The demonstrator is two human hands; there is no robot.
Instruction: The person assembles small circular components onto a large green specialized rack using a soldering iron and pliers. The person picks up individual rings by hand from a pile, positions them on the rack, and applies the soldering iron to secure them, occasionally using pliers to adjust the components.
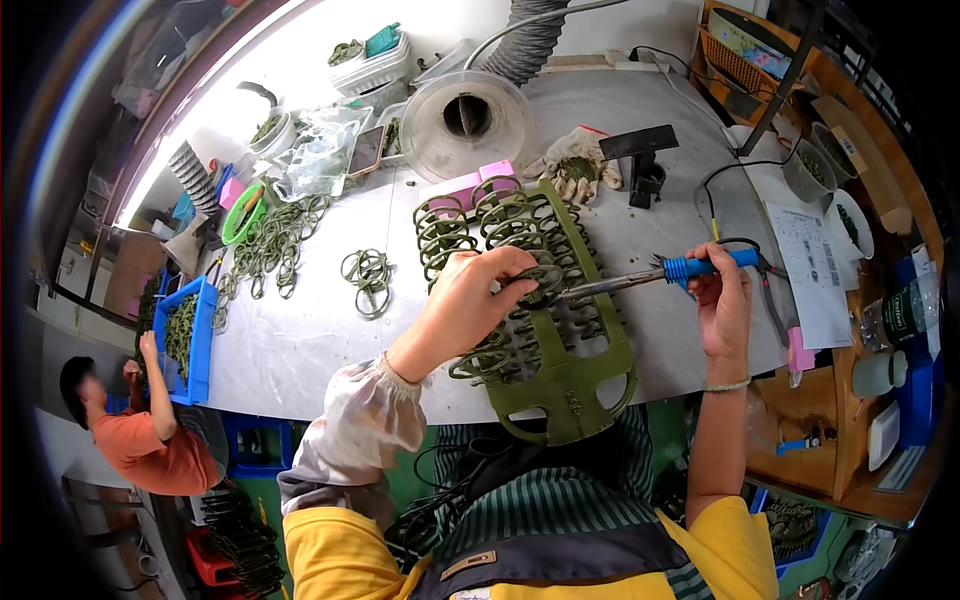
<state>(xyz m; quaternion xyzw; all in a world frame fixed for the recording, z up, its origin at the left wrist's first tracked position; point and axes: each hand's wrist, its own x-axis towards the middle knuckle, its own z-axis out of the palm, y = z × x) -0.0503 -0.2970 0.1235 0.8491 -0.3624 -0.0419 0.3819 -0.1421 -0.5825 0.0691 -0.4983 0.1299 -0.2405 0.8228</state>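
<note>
Left hand (462, 300) pinches a green ring (543, 281); right hand (724, 312) grips a blue-handled iron (682, 269). If hot, one slip could burn left hand.

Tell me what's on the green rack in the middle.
Rows of green looped pieces line the green rack. The left hand covers part of its left side, so what lies directly beneath that hand can't be seen.

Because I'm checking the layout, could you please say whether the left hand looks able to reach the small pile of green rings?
Probably yes: bare tabletop lies between the left hand and the small pile, though that hand seems to pinch a green piece.
</note>
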